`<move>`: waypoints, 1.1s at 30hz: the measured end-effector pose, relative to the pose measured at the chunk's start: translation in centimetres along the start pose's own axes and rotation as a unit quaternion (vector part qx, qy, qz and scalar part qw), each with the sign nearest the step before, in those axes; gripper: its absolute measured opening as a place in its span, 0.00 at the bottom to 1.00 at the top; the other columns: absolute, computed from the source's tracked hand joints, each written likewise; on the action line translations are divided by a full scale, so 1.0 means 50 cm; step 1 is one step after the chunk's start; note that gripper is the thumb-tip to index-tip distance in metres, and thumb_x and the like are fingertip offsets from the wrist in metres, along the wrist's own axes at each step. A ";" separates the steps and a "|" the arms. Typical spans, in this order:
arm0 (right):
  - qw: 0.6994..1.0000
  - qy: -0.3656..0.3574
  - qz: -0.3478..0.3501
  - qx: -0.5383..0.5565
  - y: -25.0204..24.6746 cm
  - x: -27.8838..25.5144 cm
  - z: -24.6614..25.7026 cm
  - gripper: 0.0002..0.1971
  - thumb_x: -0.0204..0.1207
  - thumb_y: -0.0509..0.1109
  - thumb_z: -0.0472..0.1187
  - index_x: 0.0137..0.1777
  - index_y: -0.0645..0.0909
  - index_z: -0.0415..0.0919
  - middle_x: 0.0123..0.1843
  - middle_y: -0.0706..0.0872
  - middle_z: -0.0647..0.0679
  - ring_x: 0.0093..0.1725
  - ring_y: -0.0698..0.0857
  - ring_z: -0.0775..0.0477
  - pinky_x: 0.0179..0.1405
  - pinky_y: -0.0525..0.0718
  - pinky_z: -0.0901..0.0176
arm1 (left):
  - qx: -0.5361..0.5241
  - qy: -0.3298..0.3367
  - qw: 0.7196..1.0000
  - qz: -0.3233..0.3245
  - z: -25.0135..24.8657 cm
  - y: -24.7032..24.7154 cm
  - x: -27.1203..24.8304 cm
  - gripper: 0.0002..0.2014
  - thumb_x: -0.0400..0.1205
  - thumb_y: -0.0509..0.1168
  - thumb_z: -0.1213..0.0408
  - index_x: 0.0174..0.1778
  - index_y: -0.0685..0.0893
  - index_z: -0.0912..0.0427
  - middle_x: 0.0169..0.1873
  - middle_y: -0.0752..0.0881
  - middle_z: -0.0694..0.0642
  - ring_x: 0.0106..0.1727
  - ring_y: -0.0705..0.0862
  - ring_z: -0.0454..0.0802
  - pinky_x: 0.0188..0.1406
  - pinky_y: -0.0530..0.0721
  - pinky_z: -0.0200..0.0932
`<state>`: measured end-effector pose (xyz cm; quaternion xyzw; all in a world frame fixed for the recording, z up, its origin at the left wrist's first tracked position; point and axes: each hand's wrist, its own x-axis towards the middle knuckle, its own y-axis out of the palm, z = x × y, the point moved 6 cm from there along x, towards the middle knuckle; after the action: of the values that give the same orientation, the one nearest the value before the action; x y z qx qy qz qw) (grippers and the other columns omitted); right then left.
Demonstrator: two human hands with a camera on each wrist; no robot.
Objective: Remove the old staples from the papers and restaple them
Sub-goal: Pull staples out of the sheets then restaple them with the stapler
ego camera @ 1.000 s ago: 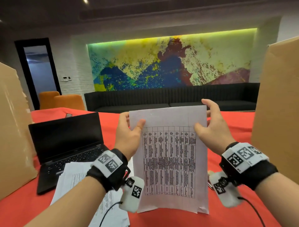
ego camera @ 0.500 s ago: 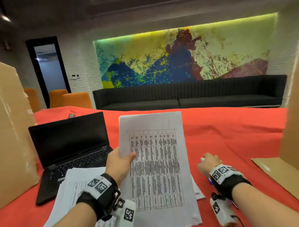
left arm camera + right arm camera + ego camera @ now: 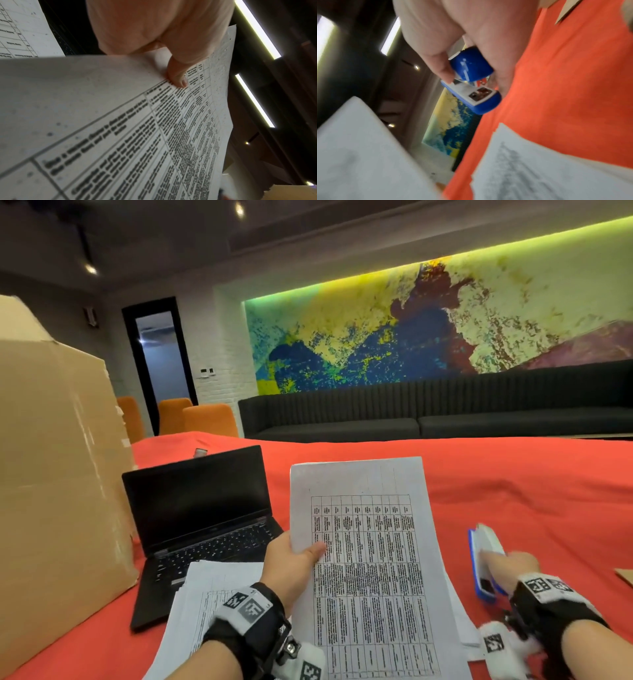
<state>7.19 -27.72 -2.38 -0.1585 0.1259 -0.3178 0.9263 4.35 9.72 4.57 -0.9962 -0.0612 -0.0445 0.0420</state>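
Our left hand (image 3: 291,568) pinches the printed papers (image 3: 370,559) by their left edge, thumb on the front, holding them upright above the red table (image 3: 513,491). At three o'clock from them, our right hand (image 3: 507,565) grips the blue stapler (image 3: 481,559). At nine o'clock sit more papers (image 3: 212,594) and an open laptop (image 3: 198,508).

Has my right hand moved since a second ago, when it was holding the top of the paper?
Yes. The right hand has left the held paper and dropped to the red table, where it grips the blue stapler.
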 end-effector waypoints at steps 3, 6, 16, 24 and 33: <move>0.958 -0.067 0.046 0.276 -0.031 -0.049 0.070 0.05 0.74 0.70 0.35 0.44 0.82 0.31 0.39 0.81 0.36 0.33 0.78 0.41 0.33 0.77 0.51 | -0.004 0.017 1.000 0.006 -0.018 0.003 -0.014 0.10 0.81 0.68 0.72 0.56 0.86 0.55 0.50 0.91 0.55 0.52 0.89 0.54 0.57 0.86 0.54; 0.873 -0.089 0.169 0.448 -0.073 -0.139 0.148 0.05 0.78 0.64 0.31 0.50 0.79 0.37 0.41 0.83 0.38 0.38 0.82 0.43 0.36 0.82 0.51 | -0.013 0.030 0.999 0.004 -0.033 0.011 -0.032 0.09 0.80 0.69 0.72 0.52 0.86 0.54 0.50 0.91 0.57 0.54 0.88 0.59 0.60 0.85 0.60; 0.920 -0.271 0.246 0.141 -0.158 -0.393 0.177 0.20 0.47 0.66 0.33 0.43 0.78 0.32 0.33 0.76 0.35 0.28 0.71 0.44 0.28 0.68 0.57 | -0.026 0.087 0.994 0.054 -0.084 0.062 -0.108 0.07 0.80 0.70 0.68 0.48 0.85 0.50 0.52 0.90 0.57 0.57 0.87 0.61 0.64 0.81 0.64; 0.925 -0.340 0.125 0.113 -0.167 -0.470 0.177 0.11 0.51 0.64 0.36 0.36 0.79 0.43 0.27 0.73 0.49 0.17 0.68 0.60 0.15 0.67 0.69 | -0.051 0.200 0.978 -0.023 -0.154 0.096 -0.195 0.12 0.80 0.69 0.73 0.56 0.79 0.55 0.43 0.86 0.43 0.43 0.84 0.34 0.39 0.80 0.24; 0.952 -0.266 0.107 0.108 -0.160 -0.452 0.095 0.14 0.52 0.63 0.37 0.39 0.80 0.36 0.30 0.74 0.46 0.23 0.70 0.55 0.19 0.69 0.66 | -0.031 0.173 0.983 -0.051 -0.127 0.087 -0.192 0.13 0.79 0.72 0.63 0.56 0.76 0.53 0.48 0.87 0.51 0.47 0.87 0.46 0.46 0.84 0.41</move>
<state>-12.93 -18.47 7.98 -0.1220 -0.1439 -0.1750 0.9663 -5.13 3.72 9.61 -0.9699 -0.1020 -0.2201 0.0191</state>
